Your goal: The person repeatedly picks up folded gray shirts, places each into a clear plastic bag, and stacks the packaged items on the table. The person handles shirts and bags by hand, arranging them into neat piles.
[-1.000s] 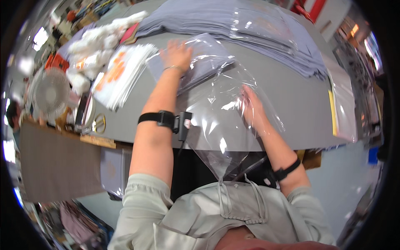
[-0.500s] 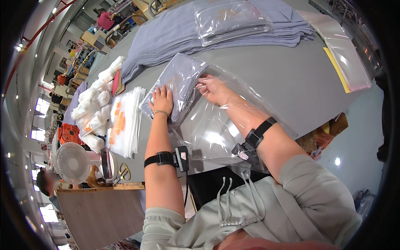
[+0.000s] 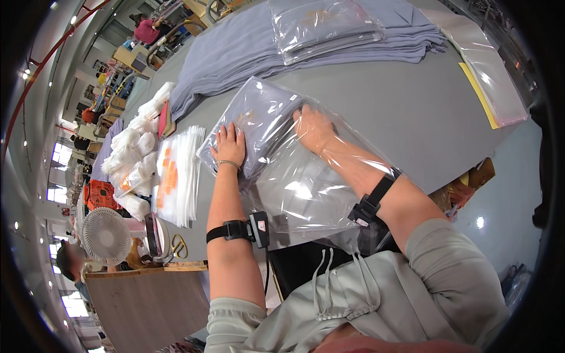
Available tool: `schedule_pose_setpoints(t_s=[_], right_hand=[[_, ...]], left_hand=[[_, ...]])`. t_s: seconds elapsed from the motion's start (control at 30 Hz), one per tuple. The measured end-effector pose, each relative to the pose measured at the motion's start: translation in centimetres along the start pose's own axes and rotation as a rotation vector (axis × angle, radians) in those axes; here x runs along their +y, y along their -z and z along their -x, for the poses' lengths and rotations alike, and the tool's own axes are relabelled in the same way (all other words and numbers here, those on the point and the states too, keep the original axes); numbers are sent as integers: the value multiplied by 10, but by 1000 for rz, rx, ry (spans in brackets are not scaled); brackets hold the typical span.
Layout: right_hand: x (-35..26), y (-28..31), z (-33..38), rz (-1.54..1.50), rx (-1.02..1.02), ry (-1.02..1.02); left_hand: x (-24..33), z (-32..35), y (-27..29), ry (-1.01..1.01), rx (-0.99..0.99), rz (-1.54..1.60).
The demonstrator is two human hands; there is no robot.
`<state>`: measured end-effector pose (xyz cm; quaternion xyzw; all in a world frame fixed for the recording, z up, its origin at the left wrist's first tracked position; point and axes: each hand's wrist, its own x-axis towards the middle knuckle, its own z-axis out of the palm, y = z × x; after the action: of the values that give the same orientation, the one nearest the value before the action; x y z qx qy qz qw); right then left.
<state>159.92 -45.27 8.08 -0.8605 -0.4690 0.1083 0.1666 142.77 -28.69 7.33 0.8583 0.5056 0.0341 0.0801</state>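
A folded grey-blue garment (image 3: pixel 265 112) lies at a slant inside a clear plastic bag (image 3: pixel 306 194), whose loose part spreads toward me. My left hand (image 3: pixel 229 147) rests flat on the bag over the garment's left side, fingers spread. Reaching inside the bag, my right hand (image 3: pixel 313 128) has its fingers curled at the garment's right edge. The film covers that hand and forearm, and its fingertips are partly hidden.
Behind lies a long stack of grey-blue fabric (image 3: pixel 229 56) topped by bagged garments (image 3: pixel 323 29). White bags (image 3: pixel 179 176), white bundles (image 3: pixel 138 141), a fan (image 3: pixel 107 235) and scissors (image 3: pixel 179 246) sit left. Clear bags (image 3: pixel 491 76) hang over the table's right side.
My right hand has moved slightly right and up inside the bag, and its fingers are more curled. The garment's right edge has shifted with it. My left hand stays nearly in place.
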Motion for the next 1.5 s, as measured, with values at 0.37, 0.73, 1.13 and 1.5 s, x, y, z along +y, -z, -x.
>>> schedule_pose_setpoints(t_s=[0.37, 0.73, 1.13, 1.5], right_hand=[[-2, 16, 29, -131, 26, -30], [227, 71, 234, -714, -57, -77], [216, 125, 141, -374, 199, 164], [152, 132, 149, -207, 145, 199]], left_hand=[[8, 4, -2, 37, -15, -14], [-173, 191, 61, -196, 649, 1350], [-436, 575, -208, 1573, 576, 716], [-446, 562, -214, 1568, 413, 509]])
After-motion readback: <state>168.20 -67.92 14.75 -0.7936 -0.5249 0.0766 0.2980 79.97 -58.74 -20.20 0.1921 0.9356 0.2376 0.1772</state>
